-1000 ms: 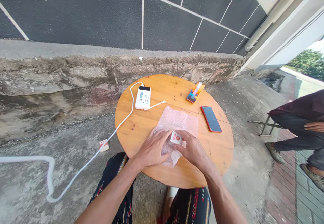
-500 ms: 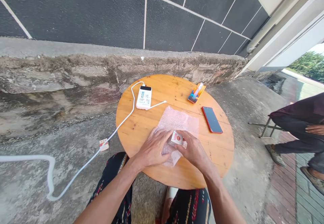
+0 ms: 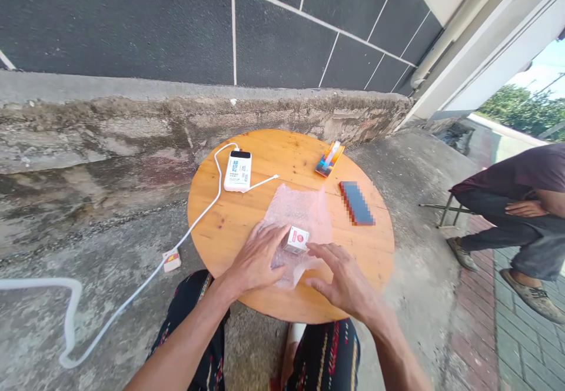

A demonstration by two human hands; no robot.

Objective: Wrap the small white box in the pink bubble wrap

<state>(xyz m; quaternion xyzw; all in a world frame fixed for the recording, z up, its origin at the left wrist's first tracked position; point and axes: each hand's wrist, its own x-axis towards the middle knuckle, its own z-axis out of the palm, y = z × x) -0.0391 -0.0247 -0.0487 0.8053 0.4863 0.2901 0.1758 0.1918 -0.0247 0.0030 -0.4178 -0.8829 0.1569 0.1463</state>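
A small white box with red print (image 3: 296,239) sits on a sheet of pinkish bubble wrap (image 3: 304,205) near the front of the round wooden table (image 3: 212,226). My left hand (image 3: 260,258) lies over the wrap's left part, fingers stretched out and thumb apart. Its fingertips are at the box's left side; whether they touch it I cannot tell. To the right of the box, my right hand (image 3: 339,276) hovers with fingers spread and thumb apart, holding nothing. Its index fingertip is close to the box's right edge.
A white power bank (image 3: 238,171) with a white cable (image 3: 200,211) lies at the table's left. An orange-and-blue tape dispenser (image 3: 329,160) and a red-edged phone (image 3: 356,204) are on the right. A small box (image 3: 172,260) lies on the ground. Another person (image 3: 521,202) sits at right.
My right hand has let go of the box and drawn back to the right, its fingers opening. My left hand stays beside the box. The whole view has shifted slightly.
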